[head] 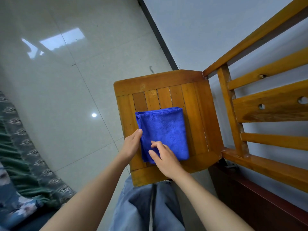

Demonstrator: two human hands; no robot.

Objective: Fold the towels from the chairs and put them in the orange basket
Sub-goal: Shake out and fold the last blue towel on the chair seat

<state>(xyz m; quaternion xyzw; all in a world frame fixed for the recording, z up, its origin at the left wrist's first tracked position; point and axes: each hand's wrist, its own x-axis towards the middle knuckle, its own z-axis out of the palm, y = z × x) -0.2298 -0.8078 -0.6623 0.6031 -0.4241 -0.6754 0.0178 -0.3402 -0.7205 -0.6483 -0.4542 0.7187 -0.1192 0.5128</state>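
- Head view, nearest: legs in blue jeans (133, 210) close against the front edge of the wooden chair (198, 100), presumably for an easy reach over its seat.
- Left hand (131, 144) next: fingers (138, 133) straight, laid along the left edge of the blue towel (164, 129), gripping nothing; probably squaring up the layers.
- Right hand (166, 158) on the towel's near corner: fingers (155, 143) loosely bent over the cloth; cannot tell whether pinching or merely pressing. Looks like smoothing, or readying a lift.
- Blue towel itself: already folded into a compact rectangle, lying flat on the near half of the seat, layered edges facing left.
- Beyond: slatted chair back (266, 110) at right, glossy tiled floor (75, 72) at left, pale wall (216, 30) behind.
- Orange basket: nowhere in view, so nothing to say of its contents; carrying the towel there seemingly remains to do.
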